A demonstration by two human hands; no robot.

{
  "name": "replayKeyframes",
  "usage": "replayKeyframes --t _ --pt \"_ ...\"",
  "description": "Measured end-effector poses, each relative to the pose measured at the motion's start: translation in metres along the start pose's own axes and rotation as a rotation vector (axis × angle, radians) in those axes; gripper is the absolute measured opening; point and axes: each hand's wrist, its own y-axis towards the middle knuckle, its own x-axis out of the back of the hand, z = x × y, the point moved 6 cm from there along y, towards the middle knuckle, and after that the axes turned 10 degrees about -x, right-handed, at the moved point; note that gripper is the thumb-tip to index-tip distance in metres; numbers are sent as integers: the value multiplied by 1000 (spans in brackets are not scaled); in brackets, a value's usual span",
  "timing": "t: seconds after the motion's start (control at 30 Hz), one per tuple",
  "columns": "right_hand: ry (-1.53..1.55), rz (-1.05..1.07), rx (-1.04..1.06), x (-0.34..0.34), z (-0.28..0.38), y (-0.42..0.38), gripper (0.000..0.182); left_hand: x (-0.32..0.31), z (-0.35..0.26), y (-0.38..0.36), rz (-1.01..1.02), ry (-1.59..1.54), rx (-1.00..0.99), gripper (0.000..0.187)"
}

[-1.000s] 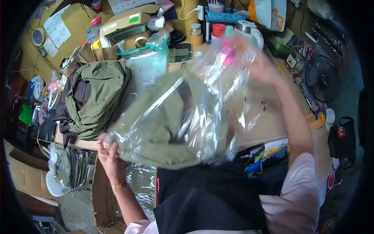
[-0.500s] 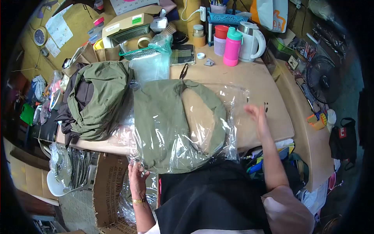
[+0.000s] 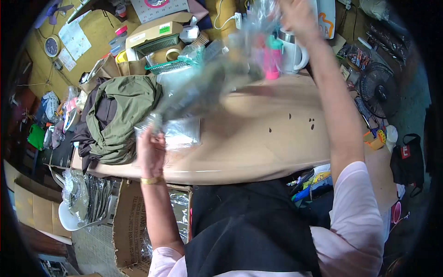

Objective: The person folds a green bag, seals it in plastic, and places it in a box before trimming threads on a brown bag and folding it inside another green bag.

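A clear plastic bag [image 3: 260,25] with an olive-green fabric item [image 3: 198,90] inside hangs above the table, smeared by motion. My left hand [image 3: 151,152], a gold-coloured band at its wrist, is closed on the bag's lower left corner. Up at the top right, my right hand [image 3: 299,21] grips the opposite end, its fingers partly cut off by the frame edge. Left of the bag lies a heap of olive cloth [image 3: 122,104] with dark cloth under it. Flat clear plastic [image 3: 184,131] rests on the table near my left hand.
Behind the bag stand a pink bottle [image 3: 272,62], a white kettle [image 3: 290,57] and a cardboard box [image 3: 154,31]. A fan [image 3: 379,90] is at the right. Below the table [image 3: 277,143], an open carton [image 3: 129,221] and a white chair [image 3: 69,214] with bagged items stand at the left.
The bagged olive item has risen off the table and swung away from me. My right hand went from open beside it to holding its far end; my left hand moved up and left.
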Motion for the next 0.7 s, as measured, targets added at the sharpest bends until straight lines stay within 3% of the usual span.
replayKeyframes --t 0.07,0.1,0.13,0.2,0.23,0.27,0.3,0.37,0.4,0.43,0.47,0.53,0.57,0.6,0.63,0.67,0.7 --pt "980 48 -282 49 -4 17 23 25 -17 9 122 -96 -13 11" --pt "720 172 -259 60 -29 6 19 28 -19 0 83 -138 -127 9" --pt "459 284 -226 74 -62 -6 19 29 -10 -17 -40 -9 -48 12" --pt "487 310 -412 43 -111 -88 6 60 20 -59 -295 157 158 24" --pt "360 464 -538 29 -126 -135 8 102 44 -67 -73 493 104 30" --pt "287 549 -732 13 -152 -189 11 94 55 -92 -194 348 209 22" --pt "316 681 -970 7 -158 -241 15 115 67 -113 -147 534 292 15" --pt "313 907 -1060 5 -180 -313 17 103 52 -143 44 748 447 20" --pt "296 976 -1096 8 -192 -334 18 132 41 -145 316 1126 594 33" --pt "300 975 -1100 7 -214 -341 18 117 8 -149 358 1186 647 42" --pt "341 870 -1119 9 -240 -339 23 128 -22 -147 217 1204 709 44" --pt "403 736 -1227 5 -251 -313 40 136 -78 -112 116 1491 442 42" --pt "430 700 -1317 -7 -233 -288 52 118 -89 -94 61 1379 209 41" --pt "424 711 -1321 -34 -231 -274 62 81 -94 -78 273 1578 -178 39" --pt "418 720 -1322 -67 -232 -262 73 81 -81 -51 339 1693 -438 38" --pt "424 760 -1359 -99 -223 -249 82 75 -61 -27 205 1513 -32 35" --pt "411 683 -1325 -132 -217 -243 85 71 -31 1 206 1474 71 42"
